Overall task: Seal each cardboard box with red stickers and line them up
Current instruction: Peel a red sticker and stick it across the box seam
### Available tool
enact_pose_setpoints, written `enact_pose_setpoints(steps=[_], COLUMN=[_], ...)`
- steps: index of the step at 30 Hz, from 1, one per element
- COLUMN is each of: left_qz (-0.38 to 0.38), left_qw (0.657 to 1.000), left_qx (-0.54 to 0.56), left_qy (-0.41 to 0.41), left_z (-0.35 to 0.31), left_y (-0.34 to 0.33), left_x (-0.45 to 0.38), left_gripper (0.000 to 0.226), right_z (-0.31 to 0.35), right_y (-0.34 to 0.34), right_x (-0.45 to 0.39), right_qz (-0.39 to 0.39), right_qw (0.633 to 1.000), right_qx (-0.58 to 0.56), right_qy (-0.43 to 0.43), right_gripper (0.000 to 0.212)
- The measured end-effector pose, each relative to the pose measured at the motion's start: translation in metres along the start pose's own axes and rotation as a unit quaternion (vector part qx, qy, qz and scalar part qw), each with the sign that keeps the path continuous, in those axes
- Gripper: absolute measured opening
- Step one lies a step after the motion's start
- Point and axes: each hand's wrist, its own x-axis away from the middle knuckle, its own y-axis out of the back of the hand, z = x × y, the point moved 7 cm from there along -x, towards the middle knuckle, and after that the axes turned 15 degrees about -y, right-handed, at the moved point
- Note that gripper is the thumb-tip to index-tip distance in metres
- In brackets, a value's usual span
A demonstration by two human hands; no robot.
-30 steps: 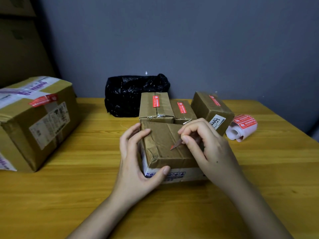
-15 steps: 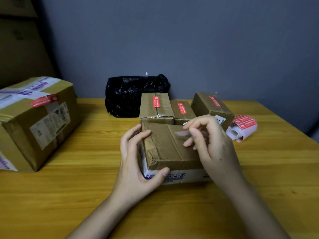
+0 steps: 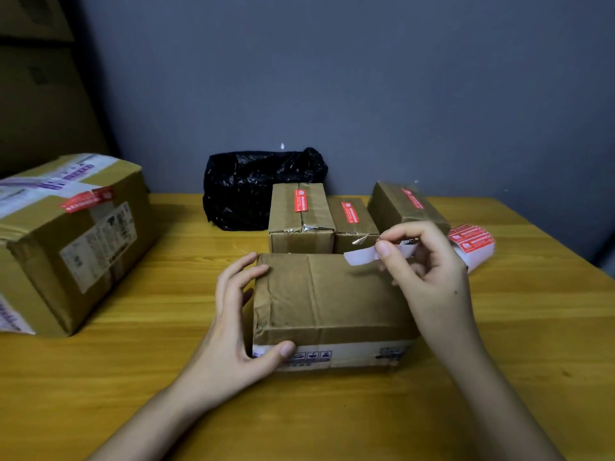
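A brown cardboard box [image 3: 332, 301] with a white printed band lies on the wooden table in front of me. My left hand [image 3: 233, 327] grips its left end, fingers on top and thumb on the front face. My right hand [image 3: 429, 281] hovers over the box's far right corner and pinches a sticker [image 3: 361, 256] whose pale underside faces me. Behind stand three small boxes, each with a red sticker: left [image 3: 301, 217], middle [image 3: 354, 227], right [image 3: 402, 207]. The sticker roll [image 3: 472, 244] lies at the right.
A large taped box [image 3: 73, 241] with a red sticker on top sits at the left of the table. A black plastic bag [image 3: 256, 188] rests against the grey wall behind the small boxes. Bare wood [image 3: 299, 410] lies near me.
My right hand lifted from the box top and moved up and right, turning the sticker so its pale back shows. The box shifted slightly under my left hand.
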Motion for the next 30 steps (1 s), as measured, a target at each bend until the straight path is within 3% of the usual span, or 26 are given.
enact_pose_setpoints(steps=[5, 12, 16, 19, 24, 30], left_qz=[0.024, 0.026, -0.048, -0.046, 0.041, 0.051], left_qw=[1.0, 0.999, 0.995, 0.993, 0.996, 0.956], left_qx=[-0.01, -0.026, -0.084, -0.09, 0.056, 0.218], left_qy=[0.014, 0.026, -0.036, -0.068, 0.054, 0.189], left_z=[0.006, 0.004, -0.028, -0.053, -0.056, -0.048], left_y=[0.002, 0.01, 0.032, 0.039, 0.015, -0.01], left_x=[0.005, 0.006, -0.02, -0.054, -0.096, -0.114], left_gripper=[0.089, 0.085, 0.059, 0.033, 0.028, 0.025], right_z=[-0.002, -0.004, -0.004, 0.0, 0.005, 0.015], right_y=[-0.002, -0.005, -0.007, -0.009, -0.015, -0.019], right_x=[-0.005, -0.007, -0.008, -0.009, -0.012, -0.015], right_qz=[0.018, 0.077, 0.102, 0.113, 0.127, 0.13], right_qw=[0.998, 0.982, 0.977, 0.975, 0.97, 0.978], right_qx=[-0.057, -0.149, -0.172, -0.179, -0.197, -0.163], right_qy=[-0.032, -0.089, -0.081, -0.072, -0.06, -0.012], right_gripper=[0.016, 0.017, 0.016, 0.02, 0.025, 0.027])
